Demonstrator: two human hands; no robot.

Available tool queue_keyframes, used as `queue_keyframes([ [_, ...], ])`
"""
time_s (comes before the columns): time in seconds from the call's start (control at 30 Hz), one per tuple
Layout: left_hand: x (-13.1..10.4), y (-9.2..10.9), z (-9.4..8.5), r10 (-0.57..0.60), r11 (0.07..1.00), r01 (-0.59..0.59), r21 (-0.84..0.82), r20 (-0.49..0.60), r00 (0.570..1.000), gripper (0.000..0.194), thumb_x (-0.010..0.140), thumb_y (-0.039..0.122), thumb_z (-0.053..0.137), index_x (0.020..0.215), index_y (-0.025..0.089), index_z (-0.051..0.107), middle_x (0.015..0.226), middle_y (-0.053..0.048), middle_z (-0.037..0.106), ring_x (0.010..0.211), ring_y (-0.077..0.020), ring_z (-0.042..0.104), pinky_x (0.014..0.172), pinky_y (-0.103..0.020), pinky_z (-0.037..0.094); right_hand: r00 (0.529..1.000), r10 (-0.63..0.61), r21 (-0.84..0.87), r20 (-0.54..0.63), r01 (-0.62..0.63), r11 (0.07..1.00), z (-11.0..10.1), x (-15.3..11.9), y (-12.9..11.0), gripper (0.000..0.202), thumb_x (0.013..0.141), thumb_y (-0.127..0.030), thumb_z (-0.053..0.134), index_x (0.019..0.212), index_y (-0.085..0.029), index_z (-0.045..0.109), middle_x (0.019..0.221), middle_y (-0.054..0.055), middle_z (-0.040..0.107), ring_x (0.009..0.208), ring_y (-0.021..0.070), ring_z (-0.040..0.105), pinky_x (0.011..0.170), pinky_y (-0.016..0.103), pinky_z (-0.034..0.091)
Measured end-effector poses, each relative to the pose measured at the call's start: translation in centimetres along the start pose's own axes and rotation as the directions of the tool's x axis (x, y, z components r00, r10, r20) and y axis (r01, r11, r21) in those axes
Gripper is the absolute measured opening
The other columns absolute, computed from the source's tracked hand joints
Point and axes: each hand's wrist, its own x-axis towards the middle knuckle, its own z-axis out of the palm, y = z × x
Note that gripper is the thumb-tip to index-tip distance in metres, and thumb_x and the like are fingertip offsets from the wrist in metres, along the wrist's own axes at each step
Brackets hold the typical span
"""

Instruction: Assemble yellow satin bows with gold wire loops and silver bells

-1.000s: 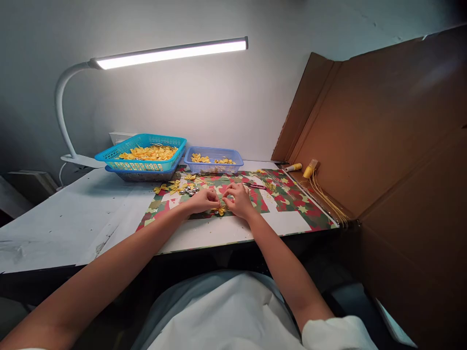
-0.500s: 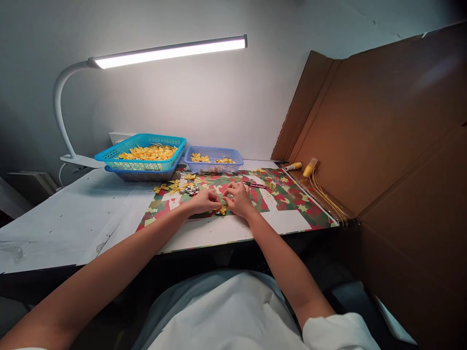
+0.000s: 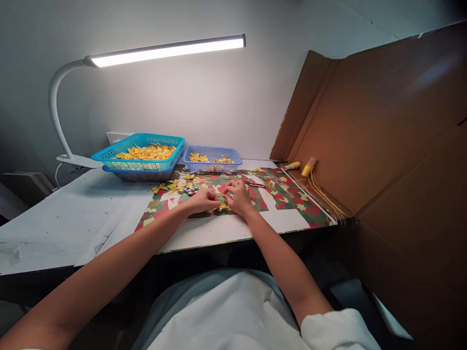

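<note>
My left hand point(image 3: 204, 200) and my right hand point(image 3: 238, 197) meet over the patterned mat, almost touching, with fingers pinched. Between them runs a thin cord, very small in view, with an end at each set of fingertips. Just below the fingers a yellow ribbon bow point(image 3: 222, 207) lies on the mat, a small shiny piece beside it. Left of my left hand sits a cluster of silver bells point(image 3: 189, 190). Several loose yellow bows point(image 3: 174, 186) lie beyond the bells. Beyond my right hand is a dark pink-handled tool point(image 3: 255, 184), perhaps small scissors or snips.
A turquoise basket point(image 3: 138, 165) heaped with yellow bows is stacked on another at the back left. Next to it stands a blue-violet basket point(image 3: 213, 166) holding more bows. A lamp point(image 3: 168, 51) hangs overhead. Cardboard point(image 3: 386, 121) walls the right side, near yellow cords point(image 3: 326, 194).
The hands keep nearly the same pinched pose over the bow, which shifts very slightly. The whole view has moved a little to the left.
</note>
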Motion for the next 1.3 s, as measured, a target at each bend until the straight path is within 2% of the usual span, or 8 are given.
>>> queue_keyframes([
  [0.23,-0.1,0.0,0.0,0.002,1.000,-0.002,0.016,0.001,1.000,0.016,0.059,0.027,0.061,0.046,0.018,0.058,0.060,0.002,0.054,0.056,-0.0129,0.049,0.054,-0.025,0.036,1.000,-0.004,0.005,-0.021,0.004,1.000,0.2,0.1,0.2,0.007,0.085,-0.021,0.065,0.079,-0.022,0.067,0.105,0.005,0.066,0.103,0.0247,0.048,0.086,0.041,0.030],
  [0.37,-0.4,0.1,0.2,0.034,0.999,-0.033,0.026,-0.022,0.999,0.018,0.061,0.029,0.062,0.046,0.019,0.061,0.061,0.001,0.055,0.060,-0.0146,0.052,0.059,-0.026,0.040,1.000,-0.007,0.022,-0.025,0.008,1.000,0.2,0.1,0.4,0.008,0.086,-0.019,0.064,0.080,-0.022,0.067,0.103,0.004,0.065,0.103,0.0238,0.048,0.086,0.040,0.030],
  [0.57,-0.7,0.0,0.2,0.078,0.996,-0.075,0.044,-0.070,0.994,0.015,0.064,0.031,0.062,0.061,0.021,0.073,0.068,-0.001,0.060,0.068,-0.0179,0.056,0.065,-0.028,0.043,1.000,0.015,0.067,-0.014,-0.014,0.998,0.0,0.3,0.5,0.009,0.089,-0.020,0.061,0.085,-0.022,0.069,0.102,0.005,0.063,0.101,0.0235,0.048,0.085,0.038,0.032],
  [0.67,-0.6,-0.2,0.0,0.076,0.996,-0.072,0.043,-0.103,0.992,0.017,0.063,0.027,0.061,0.070,0.021,0.075,0.069,-0.001,0.063,0.064,-0.0163,0.054,0.062,-0.027,0.042,1.000,0.008,0.092,-0.006,-0.007,0.996,-0.1,0.2,0.5,0.009,0.089,-0.021,0.061,0.086,-0.022,0.069,0.103,0.005,0.063,0.101,0.0229,0.048,0.086,0.037,0.032],
  [0.83,-0.6,-0.2,-0.2,0.085,0.996,-0.082,0.022,-0.177,0.981,0.017,0.066,0.029,0.059,0.076,0.019,0.068,0.074,0.001,0.064,0.056,-0.0120,0.044,0.055,-0.026,0.037,1.000,0.005,0.108,-0.006,-0.005,0.994,0.0,0.2,0.5,0.007,0.089,-0.022,0.063,0.088,-0.022,0.069,0.104,0.004,0.063,0.104,0.0223,0.049,0.089,0.037,0.032],
  [0.93,-0.6,-0.1,-0.1,0.107,0.994,-0.109,0.001,-0.195,0.975,0.014,0.069,0.032,0.060,0.074,0.019,0.061,0.077,0.001,0.065,0.057,-0.0112,0.042,0.055,-0.025,0.036,1.000,0.004,0.108,-0.005,-0.004,0.994,-0.1,0.1,0.4,0.007,0.089,-0.023,0.063,0.087,-0.023,0.070,0.103,0.004,0.063,0.104,0.0223,0.049,0.090,0.037,0.032],
  [1.07,-0.4,-0.1,0.2,0.113,0.992,-0.122,-0.031,-0.200,0.973,0.021,0.069,0.038,0.064,0.073,0.020,0.053,0.075,0.001,0.066,0.055,-0.0108,0.041,0.054,-0.024,0.035,1.000,0.012,0.112,-0.004,-0.012,0.994,-0.3,0.1,0.2,0.007,0.088,-0.023,0.063,0.088,-0.023,0.070,0.102,0.004,0.063,0.102,0.0218,0.049,0.089,0.037,0.032],
  [1.3,0.5,-0.9,0.7,0.102,0.984,-0.124,-0.128,-0.166,0.981,0.034,0.068,0.043,0.069,0.079,0.022,0.046,0.076,-0.001,0.070,0.061,-0.0142,0.057,0.056,-0.025,0.040,1.000,-0.001,0.135,-0.027,0.005,0.991,-0.3,0.1,0.3,0.009,0.089,-0.023,0.062,0.086,-0.024,0.071,0.101,0.004,0.063,0.101,0.0224,0.049,0.087,0.036,0.033],
])
